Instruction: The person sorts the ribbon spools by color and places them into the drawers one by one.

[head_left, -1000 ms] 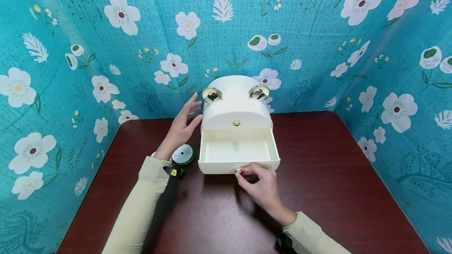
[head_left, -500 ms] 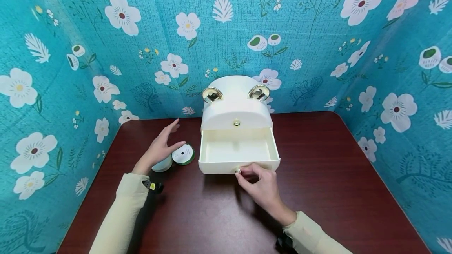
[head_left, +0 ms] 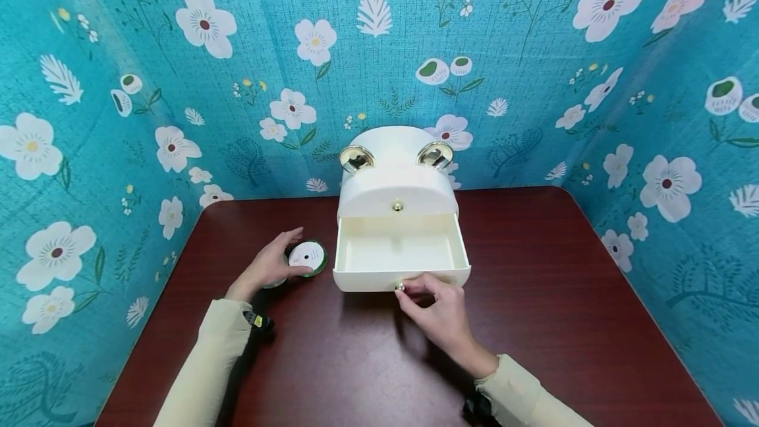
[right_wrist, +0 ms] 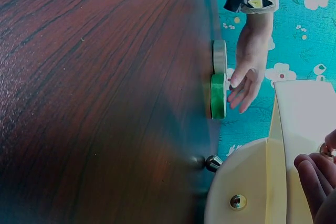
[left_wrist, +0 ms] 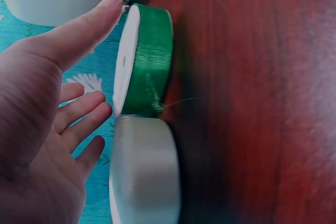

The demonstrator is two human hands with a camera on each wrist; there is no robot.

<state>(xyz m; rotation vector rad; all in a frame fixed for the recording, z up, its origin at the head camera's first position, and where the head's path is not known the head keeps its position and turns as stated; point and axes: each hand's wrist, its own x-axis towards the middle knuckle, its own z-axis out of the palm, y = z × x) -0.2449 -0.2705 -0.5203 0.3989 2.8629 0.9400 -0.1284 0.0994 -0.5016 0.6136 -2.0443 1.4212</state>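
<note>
My left hand (head_left: 269,265) hovers with parted fingers over a green ribbon spool (head_left: 308,254). Its thumb overlaps the spool's near edge in the head view, while the left wrist view shows a gap between fingers and spool. Beside the green spool lies a white ribbon spool (left_wrist: 149,171), mostly covered by the hand from above. My right hand (head_left: 439,315) pinches the small gold knob (head_left: 400,287) of a pulled-out drawer (head_left: 362,282). That drawer belongs to a white rounded cabinet (head_left: 394,176), and its inside looks bare.
Two gold ring-like fittings (head_left: 357,159) sit on the cabinet's top. An upper compartment with another gold knob (head_left: 397,206) is closed above the drawer. Blue floral cloth (head_left: 379,71) hangs behind and beside the dark red wooden table (head_left: 563,295).
My left hand has moved away from the cabinet's side, leftward and toward me, then lowered to the green ribbon spool. My right hand stays at the drawer knob.
</note>
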